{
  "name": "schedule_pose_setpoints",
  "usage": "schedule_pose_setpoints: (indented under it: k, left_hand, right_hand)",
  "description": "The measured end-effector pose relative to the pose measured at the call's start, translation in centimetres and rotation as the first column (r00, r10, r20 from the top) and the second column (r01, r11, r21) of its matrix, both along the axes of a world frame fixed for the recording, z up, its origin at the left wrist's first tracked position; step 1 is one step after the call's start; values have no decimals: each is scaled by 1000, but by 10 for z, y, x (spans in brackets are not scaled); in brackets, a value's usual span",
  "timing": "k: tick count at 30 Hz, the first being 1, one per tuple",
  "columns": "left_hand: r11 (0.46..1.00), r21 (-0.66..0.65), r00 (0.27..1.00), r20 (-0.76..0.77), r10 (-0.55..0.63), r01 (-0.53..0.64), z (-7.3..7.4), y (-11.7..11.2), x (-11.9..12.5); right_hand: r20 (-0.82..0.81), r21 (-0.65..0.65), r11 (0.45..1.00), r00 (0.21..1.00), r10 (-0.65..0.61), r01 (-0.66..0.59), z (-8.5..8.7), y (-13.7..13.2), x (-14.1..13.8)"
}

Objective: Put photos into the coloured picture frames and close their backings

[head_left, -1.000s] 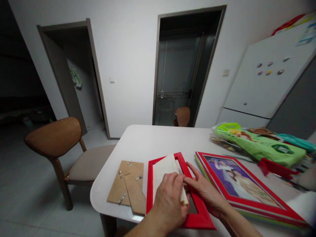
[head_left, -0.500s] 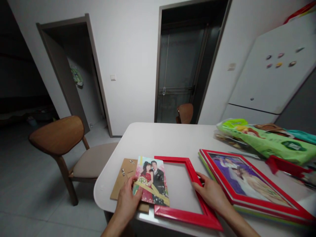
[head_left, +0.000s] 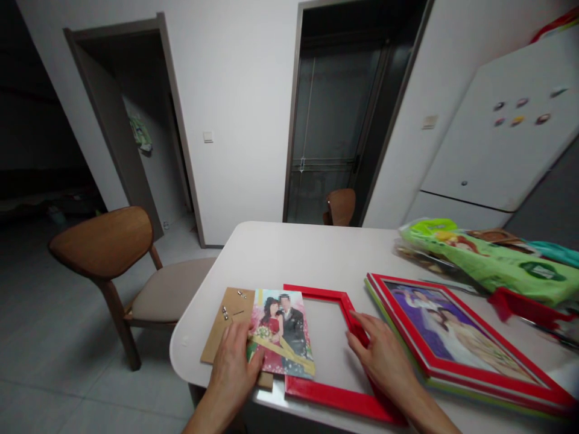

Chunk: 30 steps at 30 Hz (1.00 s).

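Observation:
A loose wedding photo (head_left: 292, 328) lies face up across a brown backing board (head_left: 215, 337) and the left part of a red picture frame (head_left: 335, 402). My left hand (head_left: 233, 355) rests over the board, fingers stretched out, with the thumb beside the photo's lower left edge. Spread over the frame's right bar is my right hand (head_left: 384, 352), thumb and fingertips reaching its inner edge. Through the frame the white tabletop shows. Right of this hand, a second red-framed wedding picture (head_left: 549, 386) lies on top of something with a green edge.
Green packaging (head_left: 511, 259) and a red object (head_left: 520, 308) lie on the table's (head_left: 298, 253) right side. A wooden chair (head_left: 104, 241) stands at the left, another chair (head_left: 341, 207) behind the table. A white fridge (head_left: 488, 150) is at the right.
My left fingers have loosened from the photo and flattened over the board. My right fingers have spread further over the frame's bar. The photo has shifted slightly to the right.

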<state>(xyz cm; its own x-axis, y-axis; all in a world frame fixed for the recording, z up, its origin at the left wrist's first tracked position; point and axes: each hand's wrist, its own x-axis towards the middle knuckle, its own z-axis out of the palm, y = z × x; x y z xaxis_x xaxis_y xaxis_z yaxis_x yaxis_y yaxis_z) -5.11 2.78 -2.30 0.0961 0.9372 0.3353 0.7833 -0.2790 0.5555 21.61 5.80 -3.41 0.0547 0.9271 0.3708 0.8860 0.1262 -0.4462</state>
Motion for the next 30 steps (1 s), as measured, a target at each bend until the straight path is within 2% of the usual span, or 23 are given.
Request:
schedule_pose_setpoints:
  k: [2, 5, 10, 13, 16, 18, 20, 23, 25, 27, 29, 30]
  left_hand:
    - [1000, 13, 1000, 14, -23, 23, 1, 0, 3]
    - [998, 28, 998, 14, -55, 54, -1, -2, 8]
    - [986, 6, 985, -42, -168, 168, -6, -9, 20]
    - [968, -41, 964, -87, -252, 249, -5, -13, 32]
    - [960, -62, 951, -129, -280, 274, -4, -12, 44]
    - [962, -16, 950, -154, -270, 271, -2, -7, 49]
    - [954, 97, 953, -138, -271, 285, 3, -2, 51]
    - [896, 342, 950, 28, -312, 284, 17, 3, 51]
    - [867, 448, 918, 205, -340, 221, 28, -1, 56]
    - [902, 417, 844, 439, -309, 114, 35, -9, 66]
    - [964, 258, 697, 680, -228, 64, 37, -16, 78]
    - [983, 166, 612, 771, -178, 76, 36, -18, 83]
  right_hand:
    - [-158, -31, 997, 986, 60, -66, 4, -3, -14]
    - [-416, -144, 976, 905, 90, -163, 3, -4, -37]
    - [-719, -258, 924, 695, 11, -281, -9, 7, -61]
    - [-847, -279, 888, 529, -49, -365, -7, 11, -71]
    - [-946, -232, 840, 315, -77, -491, 8, 10, -82]
    - [-976, -172, 851, 204, -79, -495, 23, 6, -87]
    - [-990, -111, 882, 129, -57, -458, 40, 0, -91]
    - [-999, -11, 889, 43, 10, -457, 56, -7, -92]
    - [-999, -42, 904, 32, -31, -426, 54, -11, -90]
    - [-989, -142, 913, 22, -145, -383, 44, -12, -87]
    - [-977, -178, 913, -43, -208, -368, 32, -13, -81]
    - [-977, -156, 921, -82, -198, -357, 27, -12, -76]
